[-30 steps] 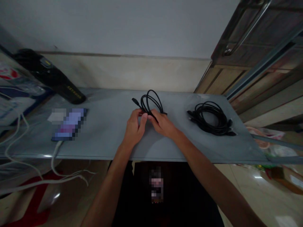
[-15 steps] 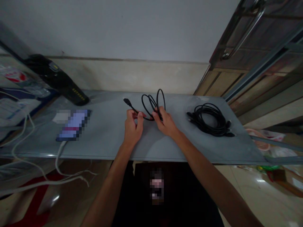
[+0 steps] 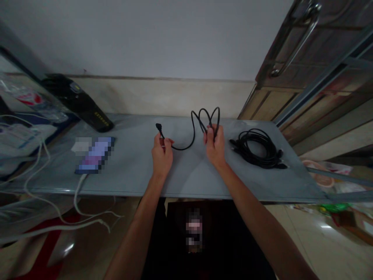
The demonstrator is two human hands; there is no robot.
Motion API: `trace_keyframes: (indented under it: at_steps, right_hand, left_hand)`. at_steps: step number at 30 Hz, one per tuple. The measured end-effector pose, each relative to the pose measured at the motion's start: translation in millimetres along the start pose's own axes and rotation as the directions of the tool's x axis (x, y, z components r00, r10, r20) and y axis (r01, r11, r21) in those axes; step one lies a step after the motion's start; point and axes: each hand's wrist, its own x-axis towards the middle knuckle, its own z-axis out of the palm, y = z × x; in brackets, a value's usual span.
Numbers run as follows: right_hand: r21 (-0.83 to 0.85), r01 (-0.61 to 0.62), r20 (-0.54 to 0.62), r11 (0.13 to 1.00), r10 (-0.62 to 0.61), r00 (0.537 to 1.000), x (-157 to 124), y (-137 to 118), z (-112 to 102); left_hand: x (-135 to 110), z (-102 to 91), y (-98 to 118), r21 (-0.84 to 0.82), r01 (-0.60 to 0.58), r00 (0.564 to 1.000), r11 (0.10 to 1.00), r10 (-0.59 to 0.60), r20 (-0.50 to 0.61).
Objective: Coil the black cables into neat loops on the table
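Note:
A thin black cable [image 3: 189, 142] stretches between my two hands above the grey table [image 3: 180, 175]. My left hand [image 3: 161, 153] pinches the cable just behind its plug end, which sticks up at the left. My right hand [image 3: 215, 146] is closed round the cable's remaining loops, which stand up above my fingers. A slack stretch of cable hangs in a curve between the hands. To the right of my right hand lies a second coiled black cable [image 3: 258, 147] on the table, untouched.
A phone [image 3: 94, 155] with a white lead lies at the table's left. Behind it leans a black device [image 3: 78, 103] against the wall. White cords hang off the left edge. A wooden door with a metal handle [image 3: 294, 41] stands at the right.
My hands have moved apart: the right hand lifted the loops up and to the right, the left hand kept the plug end, and part of the coil has come undone between them.

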Motion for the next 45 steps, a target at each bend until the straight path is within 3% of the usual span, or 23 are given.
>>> trace_keyframes:
  at_steps: [3, 6, 15, 18, 21, 24, 26, 28, 29, 32, 34, 40, 45]
  right_hand:
    - [0.091, -0.038, -0.15, 0.995, 0.052, 0.987, 6, 4, -1]
    - [0.11, -0.051, -0.189, 0.993, 0.071, 0.979, 9, 3, -3]
    - [-0.032, 0.014, 0.048, 0.999, -0.013, 0.999, 5, -6, -7]
    - [-0.015, 0.018, -0.039, 1.0, -0.018, 0.999, 9, -4, -11]
    - [0.059, 0.0, -0.206, 0.998, 0.012, 0.979, 17, 0, -18]
    - [0.163, -0.017, -0.337, 0.986, 0.072, 0.939, 25, 5, -25]
    - [0.318, -0.055, -0.375, 0.947, 0.179, 0.909, 31, 8, -30]
    - [0.498, -0.11, -0.346, 0.86, 0.313, 0.884, 35, 10, -34]
    - [0.57, -0.14, -0.303, 0.81, 0.366, 0.88, 37, 10, -36]
    - [0.674, -0.22, -0.159, 0.705, 0.429, 0.889, 38, 8, -39]
    - [0.689, -0.254, -0.104, 0.679, 0.439, 0.892, 38, 7, -38]
    - [0.685, -0.291, -0.09, 0.668, 0.474, 0.876, 36, 8, -39]
    - [0.706, -0.274, -0.114, 0.653, 0.487, 0.866, 36, 13, -42]
  left_hand:
    - [0, 1.8, -6, 0.012, -0.013, 1.0, 1.0, 0.013, 0.008]
    - [-1, 1.3, -7, -0.003, -0.026, 0.999, 1.0, 0.026, 0.028]
    - [-1, -1.7, 3, -0.065, -0.042, 0.997, 0.997, 0.037, -0.067]
    - [1, -5.4, 7, -0.129, -0.047, 0.988, 0.991, 0.027, -0.149]
    - [15, -24.3, 1, -0.224, -0.058, 0.97, 0.973, 0.002, -0.243]
    - [42, -59.7, -20, -0.334, -0.004, 0.925, 0.943, -0.123, -0.359]
    - [60, -83.9, -36, -0.482, 0.053, 0.823, 0.874, -0.312, -0.475]
    - [71, -101.0, -47, -0.592, 0.088, 0.764, 0.801, -0.436, -0.475]
    - [74, -105.9, -51, -0.626, 0.104, 0.758, 0.773, -0.469, -0.453]
    - [74, -108.0, -52, -0.67, 0.136, 0.768, 0.73, -0.505, -0.394]
    - [70, -103.8, -48, -0.687, 0.149, 0.783, 0.712, -0.509, -0.357]
    - [67, -97.1, -42, -0.696, 0.225, 0.82, 0.682, -0.518, -0.243]
    - [66, -94.2, -43, -0.642, 0.26, 0.844, 0.722, -0.493, -0.213]
